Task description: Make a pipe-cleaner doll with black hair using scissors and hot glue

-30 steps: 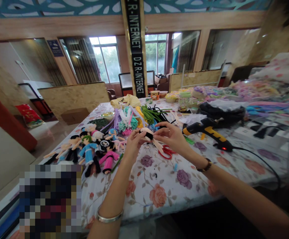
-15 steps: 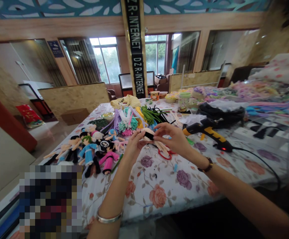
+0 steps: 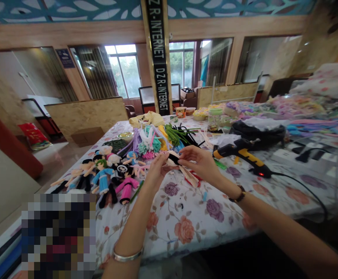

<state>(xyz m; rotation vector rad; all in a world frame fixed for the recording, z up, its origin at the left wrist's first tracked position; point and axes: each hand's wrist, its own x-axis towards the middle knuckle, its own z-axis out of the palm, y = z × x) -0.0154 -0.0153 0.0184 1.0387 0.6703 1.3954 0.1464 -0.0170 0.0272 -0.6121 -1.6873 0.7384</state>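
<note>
My left hand [image 3: 156, 170] and my right hand [image 3: 200, 159] hold a small pipe-cleaner doll [image 3: 177, 162] between them above the flowered tablecloth [image 3: 192, 217]. The doll has a pale body and a black part at its top, where both hands pinch it. Its pale legs hang down toward red scissors [image 3: 194, 179] lying on the cloth under my right hand. Both hands are closed on the doll.
Several finished dolls [image 3: 107, 176] lie at the left. A heap of coloured pipe cleaners [image 3: 160, 139] sits behind my hands. A yellow-black glue gun [image 3: 244, 155] with a lit red lamp and black cord rests at the right. Jars and more craft material [image 3: 244, 108] lie farther back.
My hands and the doll have shifted slightly up and toward each other; the doll's legs swing a little. Nothing else on the table has moved.
</note>
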